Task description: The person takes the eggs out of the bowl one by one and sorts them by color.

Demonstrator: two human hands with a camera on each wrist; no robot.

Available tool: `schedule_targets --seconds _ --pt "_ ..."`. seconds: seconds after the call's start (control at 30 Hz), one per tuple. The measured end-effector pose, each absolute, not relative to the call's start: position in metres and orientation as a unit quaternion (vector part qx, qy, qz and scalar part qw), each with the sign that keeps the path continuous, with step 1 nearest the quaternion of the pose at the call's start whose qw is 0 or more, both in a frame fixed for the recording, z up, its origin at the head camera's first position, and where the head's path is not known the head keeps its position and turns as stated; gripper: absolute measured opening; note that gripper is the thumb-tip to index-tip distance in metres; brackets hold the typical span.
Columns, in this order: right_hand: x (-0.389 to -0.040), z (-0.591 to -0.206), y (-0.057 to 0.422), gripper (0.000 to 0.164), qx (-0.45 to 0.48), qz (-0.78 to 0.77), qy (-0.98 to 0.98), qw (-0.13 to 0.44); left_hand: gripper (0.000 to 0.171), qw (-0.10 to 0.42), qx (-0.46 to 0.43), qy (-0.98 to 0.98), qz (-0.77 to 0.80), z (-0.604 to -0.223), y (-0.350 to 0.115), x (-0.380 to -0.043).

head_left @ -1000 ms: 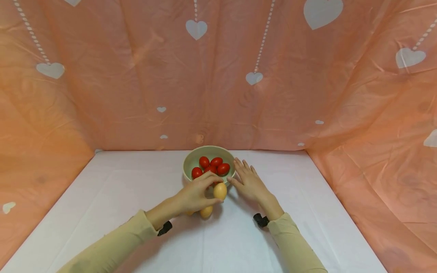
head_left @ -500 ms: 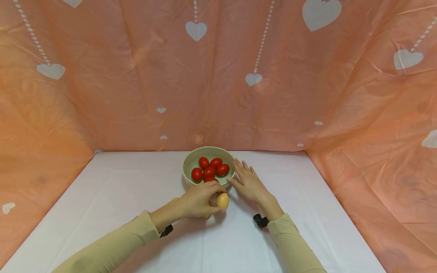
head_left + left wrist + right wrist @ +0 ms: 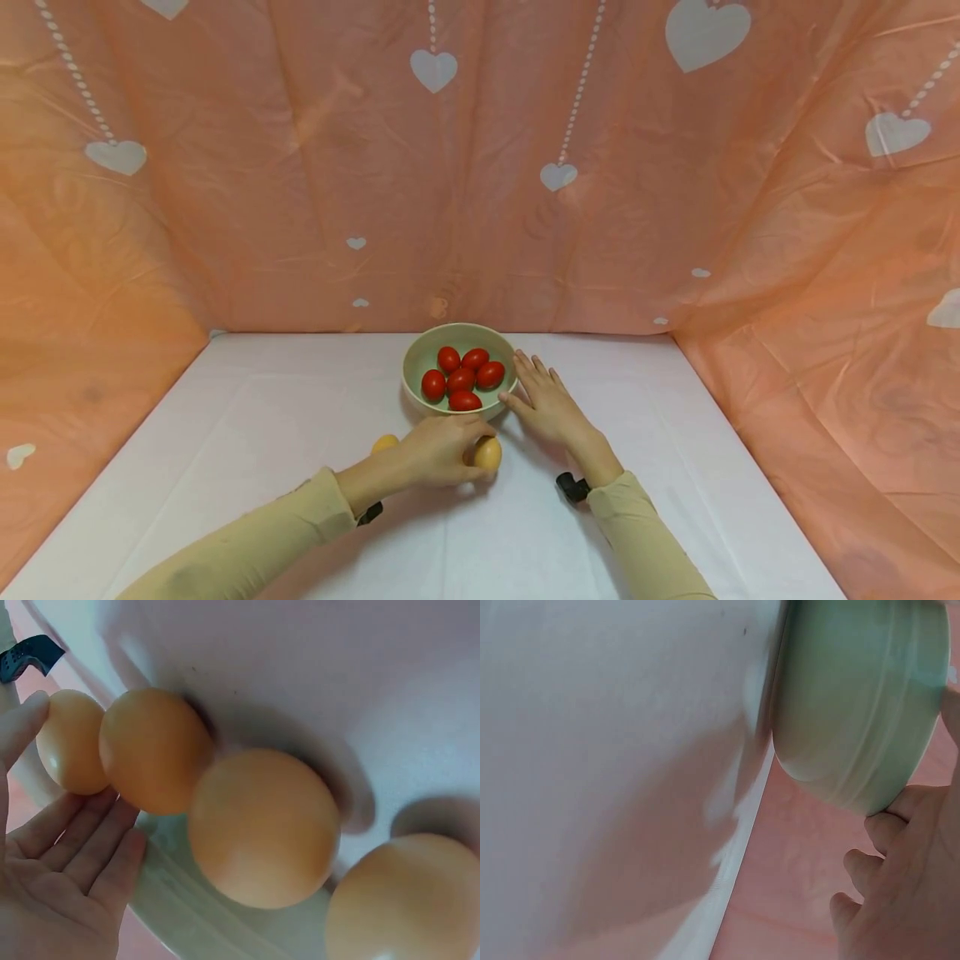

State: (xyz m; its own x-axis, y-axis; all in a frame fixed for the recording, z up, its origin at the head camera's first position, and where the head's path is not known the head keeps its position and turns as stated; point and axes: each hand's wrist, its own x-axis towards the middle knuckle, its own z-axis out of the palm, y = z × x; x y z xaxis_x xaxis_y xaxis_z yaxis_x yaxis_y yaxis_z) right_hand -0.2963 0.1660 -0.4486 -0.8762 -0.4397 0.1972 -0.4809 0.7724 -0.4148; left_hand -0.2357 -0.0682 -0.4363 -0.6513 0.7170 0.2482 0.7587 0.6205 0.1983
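My left hand (image 3: 442, 450) holds a light-brown egg (image 3: 487, 455) between thumb and fingers, low in front of the bowl. In the left wrist view the thumb is at one side of that egg (image 3: 71, 742) and the fingers are at the other. More eggs line up beside it, the nearest egg (image 3: 156, 750) overlapping it there. My right hand (image 3: 551, 408) has its fingers extended, thumb and fingertips against the side of the pale green bowl (image 3: 417, 357). Several glossy red oval pieces (image 3: 461, 381), like plum tomatoes, lie inside the bowl.
Another egg (image 3: 385, 442) shows behind the left wrist; others are hidden under the left hand in the head view. A white cloth (image 3: 300, 392) covers the table. An orange curtain with pale hearts (image 3: 487, 208) encloses the back and sides.
My left hand has come down and toward me with the egg, from the bowl's front rim. The bowl's front red piece is now uncovered. My right hand stays at the bowl.
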Motion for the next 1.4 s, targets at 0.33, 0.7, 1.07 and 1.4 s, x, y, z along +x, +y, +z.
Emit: schedule_targets --seconds 0.33,0.7,1.07,1.4 --pt "-0.2975 -0.4502 0.1655 0.08 0.244 0.234 -0.94 0.046 0.047 0.033 -0.388 -0.91 -0.144 -0.4421 -0.0667 -0.2348" --pt "-0.2969 -0.4495 0.1652 0.08 0.244 0.239 -0.939 0.042 0.047 0.021 -0.371 -0.917 -0.144 -0.4433 -0.0674 -0.2335" --pt "-0.2963 -0.4481 0.1651 0.079 0.238 0.235 -0.941 0.04 0.045 0.015 -0.367 -0.918 -0.152 -0.4441 -0.0689 -0.2356" --pt "-0.2961 -0.4489 0.1654 0.08 0.24 0.236 -0.941 0.04 0.043 0.024 -0.37 -0.917 -0.149 -0.4421 -0.0689 -0.2337"
